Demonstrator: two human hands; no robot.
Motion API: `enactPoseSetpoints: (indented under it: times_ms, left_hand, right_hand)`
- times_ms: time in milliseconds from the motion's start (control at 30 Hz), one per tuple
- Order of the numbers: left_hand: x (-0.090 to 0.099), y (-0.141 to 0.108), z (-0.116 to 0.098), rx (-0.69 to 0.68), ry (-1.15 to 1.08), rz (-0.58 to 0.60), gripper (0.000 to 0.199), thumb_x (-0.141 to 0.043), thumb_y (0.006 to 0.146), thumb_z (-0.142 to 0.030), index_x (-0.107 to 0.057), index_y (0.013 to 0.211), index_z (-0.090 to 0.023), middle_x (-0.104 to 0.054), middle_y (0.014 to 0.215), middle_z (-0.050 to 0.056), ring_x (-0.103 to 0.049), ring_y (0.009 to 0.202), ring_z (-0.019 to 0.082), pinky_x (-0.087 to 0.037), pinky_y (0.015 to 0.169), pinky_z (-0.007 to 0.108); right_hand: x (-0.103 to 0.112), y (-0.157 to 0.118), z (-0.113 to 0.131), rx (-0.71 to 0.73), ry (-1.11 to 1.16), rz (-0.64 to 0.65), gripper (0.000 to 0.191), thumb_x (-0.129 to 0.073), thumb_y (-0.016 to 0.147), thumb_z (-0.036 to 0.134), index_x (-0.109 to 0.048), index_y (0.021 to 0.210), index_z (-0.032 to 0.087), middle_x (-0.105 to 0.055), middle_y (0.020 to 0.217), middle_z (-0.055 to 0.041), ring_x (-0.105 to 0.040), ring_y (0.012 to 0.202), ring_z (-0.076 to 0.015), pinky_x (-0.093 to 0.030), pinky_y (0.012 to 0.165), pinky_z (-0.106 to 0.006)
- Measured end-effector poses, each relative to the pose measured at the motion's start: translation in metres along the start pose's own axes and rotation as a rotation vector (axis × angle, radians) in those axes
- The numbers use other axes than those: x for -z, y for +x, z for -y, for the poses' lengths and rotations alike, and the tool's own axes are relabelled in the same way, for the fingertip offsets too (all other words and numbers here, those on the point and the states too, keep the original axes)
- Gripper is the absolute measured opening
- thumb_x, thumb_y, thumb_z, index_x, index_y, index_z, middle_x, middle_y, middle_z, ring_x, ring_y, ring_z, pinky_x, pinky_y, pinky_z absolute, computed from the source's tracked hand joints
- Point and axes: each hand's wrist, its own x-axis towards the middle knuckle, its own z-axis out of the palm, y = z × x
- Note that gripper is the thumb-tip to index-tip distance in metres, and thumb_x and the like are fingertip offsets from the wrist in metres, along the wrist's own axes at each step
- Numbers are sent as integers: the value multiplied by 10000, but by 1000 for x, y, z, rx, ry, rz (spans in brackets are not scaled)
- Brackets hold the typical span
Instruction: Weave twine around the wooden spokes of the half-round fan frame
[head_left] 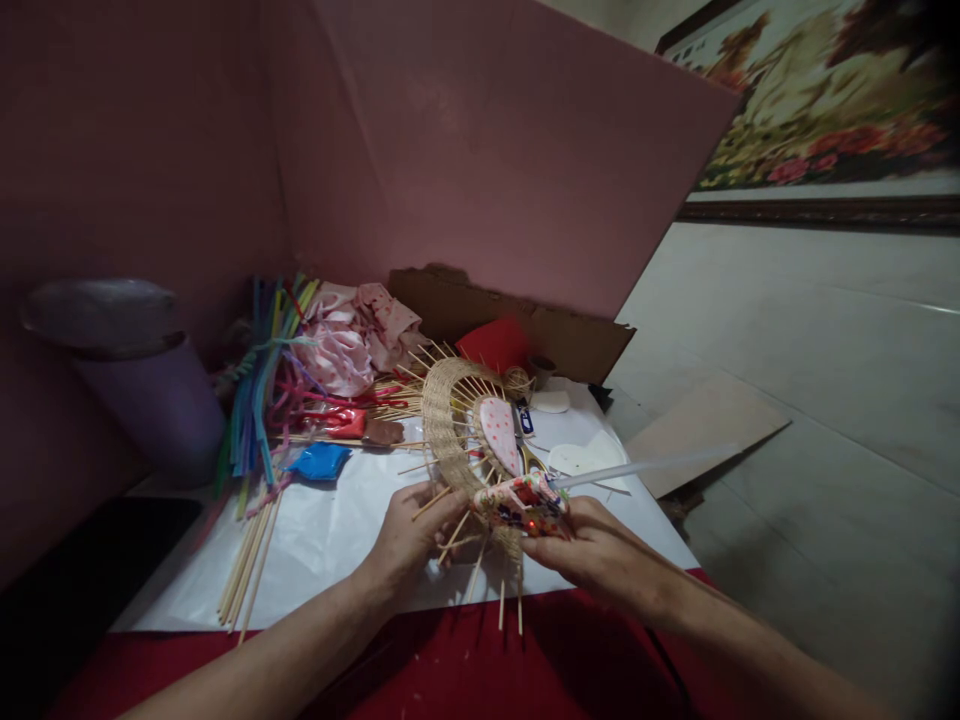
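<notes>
My left hand point(420, 525) grips the near-left rim of a woven basket frame point(442, 420), a ring of tan twine wound through thin wooden sticks that point outward. In my right hand point(592, 545) is a flower-patterned hot glue gun point(525, 503) with a small red light lit. A translucent glue stick point(637, 466) juts from its back toward the right. The gun's nozzle end lies against or just over the twine near my left fingers; contact cannot be made out. Inside the ring shows a pink dotted fabric piece point(499, 432) with twine round its edge.
Scissors point(531, 460) and a white cut-out point(585, 455) lie right of the ring. To the left are a blue packet point(320, 461), loose sticks point(247, 570), colourful pipe cleaners point(259, 400) and crumpled pink fabric point(360, 335). Cardboard point(517, 300) leans behind; a purple bin point(154, 400) stands left.
</notes>
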Motion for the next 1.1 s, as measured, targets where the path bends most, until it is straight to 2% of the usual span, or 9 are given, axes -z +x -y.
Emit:
enactPoseSetpoints:
  times_ms: [233, 533, 767, 967, 1100]
  left_hand:
    - [2, 0, 2, -8, 13, 20, 262, -655, 688, -347, -547, 606, -124, -486, 461, -27, -430, 363, 79, -342, 351, 204]
    - [2, 3, 4, -8, 5, 15, 257, -671, 672, -349, -566, 628, -119, -492, 476, -29, -431, 365, 76, -341, 348, 200]
    - [0, -1, 0, 0, -2, 8, 264, -677, 665, -339, -543, 584, -127, -481, 449, -36, -428, 351, 72, -344, 343, 195]
    - [2, 0, 1, -7, 36, 5, 260, -661, 684, -348, -549, 605, -127, -496, 459, -31, -438, 352, 78, -349, 344, 201]
    - [3, 2, 3, 4, 13, -3, 251, -664, 681, -340, -548, 622, -125, -488, 475, -31, -440, 370, 77, -358, 360, 205]
  right_hand:
    - [-1, -1, -2, -3, -68, -45, 222, -489, 796, 345, -630, 791, 174, -550, 725, 8, -462, 696, -136, -389, 663, -242]
    - [-1, 0, 0, 15, -91, -47, 254, -475, 795, 358, -643, 835, 171, -576, 767, -2, -489, 750, -157, -400, 698, -255]
    - [0, 1, 1, 10, -44, -28, 219, -495, 801, 355, -618, 777, 175, -547, 739, 13, -462, 711, -130, -385, 686, -223]
    - [0, -2, 3, 13, -30, -45, 198, -503, 812, 327, -598, 722, 178, -487, 633, 29, -437, 658, -115, -376, 647, -206]
    - [-2, -2, -3, -13, -31, -46, 222, -512, 806, 367, -607, 748, 174, -480, 620, 28, -430, 633, -112, -381, 616, -206]
